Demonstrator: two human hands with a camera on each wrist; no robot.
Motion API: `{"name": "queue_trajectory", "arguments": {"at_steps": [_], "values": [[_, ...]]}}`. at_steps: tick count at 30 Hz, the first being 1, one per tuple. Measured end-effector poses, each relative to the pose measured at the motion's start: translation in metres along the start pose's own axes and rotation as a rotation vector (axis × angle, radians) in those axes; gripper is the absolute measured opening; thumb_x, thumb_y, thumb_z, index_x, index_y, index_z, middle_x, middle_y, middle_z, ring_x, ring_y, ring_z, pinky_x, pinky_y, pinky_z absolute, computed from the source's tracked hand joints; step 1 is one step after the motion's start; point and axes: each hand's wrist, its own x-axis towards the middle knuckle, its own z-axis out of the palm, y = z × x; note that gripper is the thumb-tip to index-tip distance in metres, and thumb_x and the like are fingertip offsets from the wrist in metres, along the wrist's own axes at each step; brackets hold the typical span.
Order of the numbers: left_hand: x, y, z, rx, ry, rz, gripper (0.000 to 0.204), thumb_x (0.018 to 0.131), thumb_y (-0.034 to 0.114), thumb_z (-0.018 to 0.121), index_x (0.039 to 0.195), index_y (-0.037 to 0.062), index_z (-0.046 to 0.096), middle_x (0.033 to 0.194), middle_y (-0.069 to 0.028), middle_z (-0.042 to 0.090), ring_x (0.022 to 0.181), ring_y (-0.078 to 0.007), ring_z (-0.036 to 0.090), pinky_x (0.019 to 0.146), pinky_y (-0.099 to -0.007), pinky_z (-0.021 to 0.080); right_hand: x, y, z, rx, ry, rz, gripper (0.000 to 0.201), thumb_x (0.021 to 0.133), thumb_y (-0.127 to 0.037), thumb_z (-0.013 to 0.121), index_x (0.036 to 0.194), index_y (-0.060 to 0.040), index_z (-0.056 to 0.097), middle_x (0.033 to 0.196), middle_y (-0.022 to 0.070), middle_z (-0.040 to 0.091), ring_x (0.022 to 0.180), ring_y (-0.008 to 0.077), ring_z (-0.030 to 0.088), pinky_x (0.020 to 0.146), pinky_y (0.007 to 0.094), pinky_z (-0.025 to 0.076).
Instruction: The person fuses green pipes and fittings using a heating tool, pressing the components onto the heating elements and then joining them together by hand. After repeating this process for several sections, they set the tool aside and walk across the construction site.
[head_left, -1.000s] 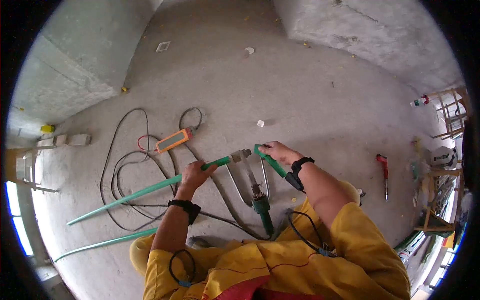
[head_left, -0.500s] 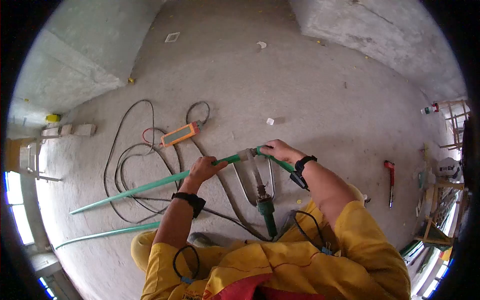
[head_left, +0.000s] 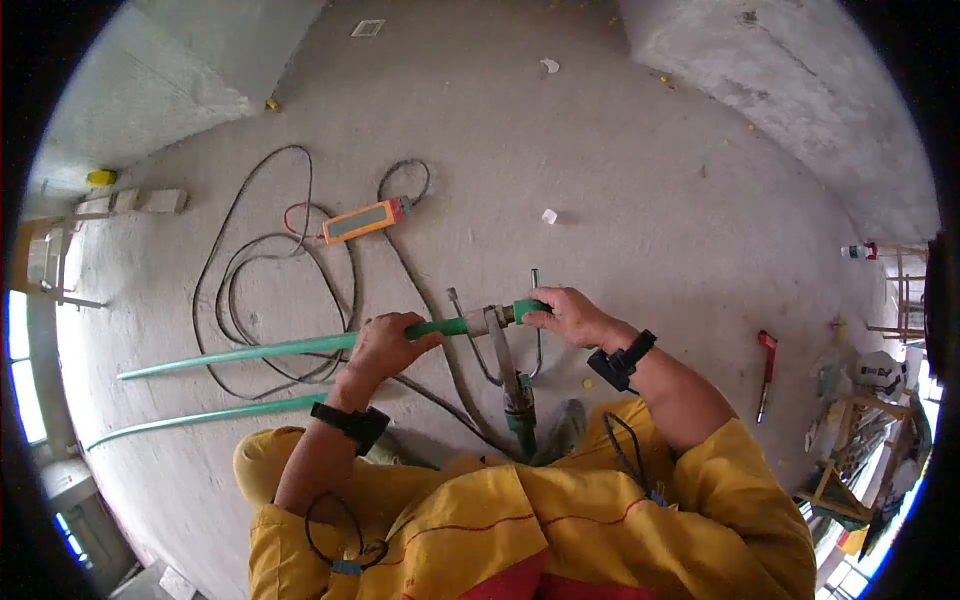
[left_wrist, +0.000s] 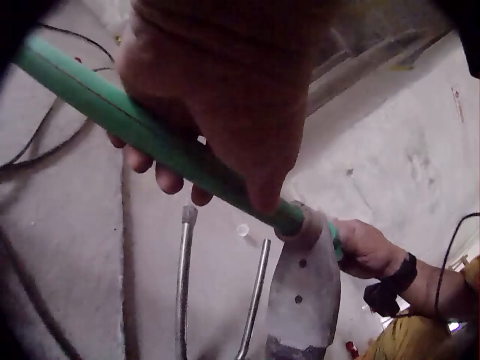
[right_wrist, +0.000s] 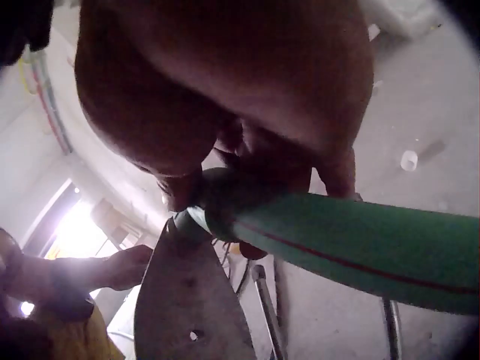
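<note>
My left hand (head_left: 388, 345) grips a long green plastic pipe (head_left: 250, 352) near its right end, thumb along the top in the left wrist view. That end sits in the socket of a pipe fusion welder's flat heating plate (left_wrist: 301, 292). On the plate's other side my right hand (head_left: 575, 318) holds a green elbow fitting (head_left: 528, 310) against the opposite die. From the elbow runs a green pipe piece (right_wrist: 360, 251) with a red stripe, mostly hidden under the hand in the head view. The welder's green handle (head_left: 522, 430) points toward my body, between the legs.
A bent metal rod stand (head_left: 537, 330) is by the welder. Black cable (head_left: 215, 260) loops on the floor at left, near an orange device (head_left: 360, 221). Another green pipe (head_left: 220, 415) lies closer to me. A red-handled tool (head_left: 767, 370) lies at right.
The right hand has brought the elbow from apart onto the heating plate's right die. The left hand has pushed the pipe end into the left side. The view has shifted.
</note>
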Motion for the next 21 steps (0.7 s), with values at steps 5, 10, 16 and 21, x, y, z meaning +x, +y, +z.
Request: {"name": "queue_trajectory", "arguments": {"at_steps": [5, 10, 16, 21], "values": [[-0.048, 0.002, 0.011, 0.079, 0.064, 0.134, 0.042, 0.078, 0.041, 0.075, 0.096, 0.0040, 0.070, 0.084, -0.0165, 0.068, 0.079, -0.0349, 0.066, 0.070, -0.0433, 0.052, -0.036, -0.014, 0.020, 0.057, -0.001, -0.122, 0.042, 0.091, -0.034, 0.066, 0.113, 0.0014, 0.060, 0.092, 0.0177, 0.064, 0.082, 0.0233, 0.062, 0.074, 0.0354, 0.049], [-0.055, -0.007, 0.023, 0.094, 0.154, 0.301, 0.035, 0.075, 0.038, 0.077, 0.086, 0.0054, 0.068, 0.073, -0.0139, 0.065, 0.068, -0.0348, 0.064, 0.061, -0.0441, 0.051, -0.051, -0.018, 0.025, 0.008, 0.024, -0.169, 0.045, 0.090, -0.034, 0.067, 0.116, 0.0013, 0.059, 0.098, 0.0196, 0.065, 0.087, 0.0280, 0.065, 0.077, 0.0372, 0.051], [-0.054, 0.002, 0.032, 0.042, 0.272, 0.325, 0.032, 0.075, 0.037, 0.075, 0.083, 0.0067, 0.068, 0.072, -0.0117, 0.064, 0.069, -0.0327, 0.064, 0.063, -0.0435, 0.051, -0.054, -0.020, 0.016, -0.002, 0.024, -0.125, 0.039, 0.090, -0.024, 0.069, 0.117, 0.0019, 0.058, 0.096, 0.0183, 0.065, 0.086, 0.0243, 0.065, 0.076, 0.0356, 0.051], [-0.051, 0.012, 0.034, -0.014, 0.269, 0.308, 0.034, 0.075, 0.039, 0.076, 0.085, 0.0065, 0.069, 0.072, -0.0120, 0.064, 0.068, -0.0326, 0.064, 0.062, -0.0432, 0.051, -0.064, -0.017, 0.012, 0.115, 0.020, -0.010, 0.037, 0.089, -0.017, 0.068, 0.118, 0.0030, 0.058, 0.099, 0.0155, 0.067, 0.089, 0.0206, 0.065, 0.081, 0.0327, 0.051]]}}
